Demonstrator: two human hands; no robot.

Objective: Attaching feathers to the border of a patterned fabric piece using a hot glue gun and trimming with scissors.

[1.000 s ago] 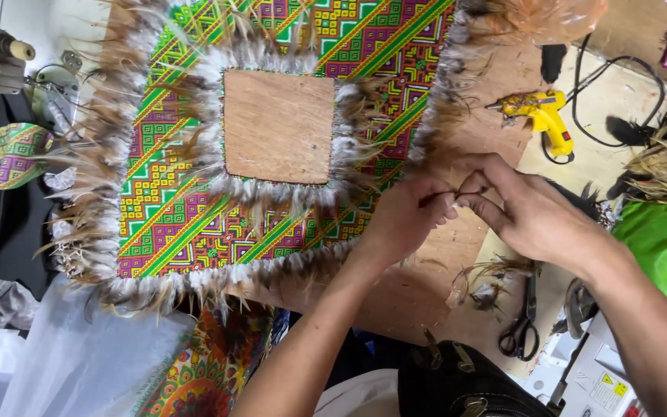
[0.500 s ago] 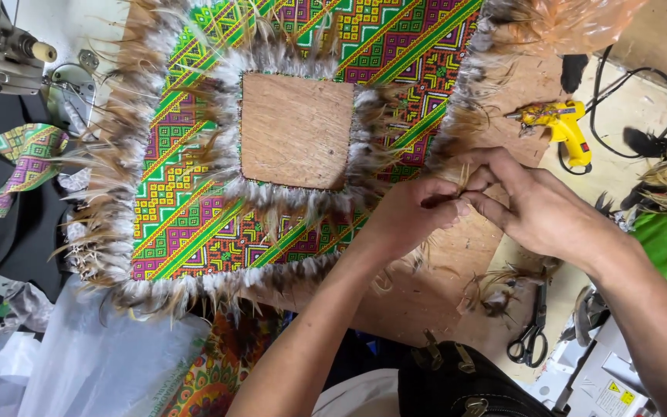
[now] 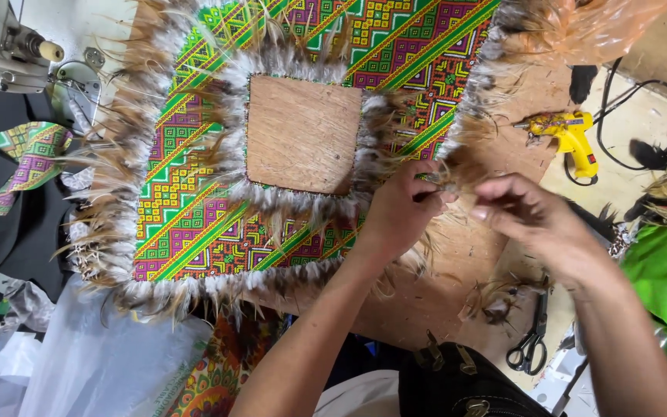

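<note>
Sewing machine [image 3: 9, 46] at 10 o'clock. Feather-trimmed patterned fabric frame [image 3: 194, 224] on wooden board [image 3: 303, 131], centre to 11 o'clock. Left hand [image 3: 403, 208] pinching small feather [image 3: 435, 179] at frame's right edge, fingers clenched. Right hand [image 3: 530, 220] just beside, fingers curled, grip unclear. Yellow glue gun [image 3: 573, 139] at 2 o'clock. Scissors [image 3: 530, 344] at 4 o'clock.

The hands [image 3: 457, 205] blur; their pinched feather [image 3: 443, 179] is indistinct.

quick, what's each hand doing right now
Left hand: fingers pinched on feathers at the patterned cloth's edge.
Right hand: fingers curled, apparently holding nothing.
</note>
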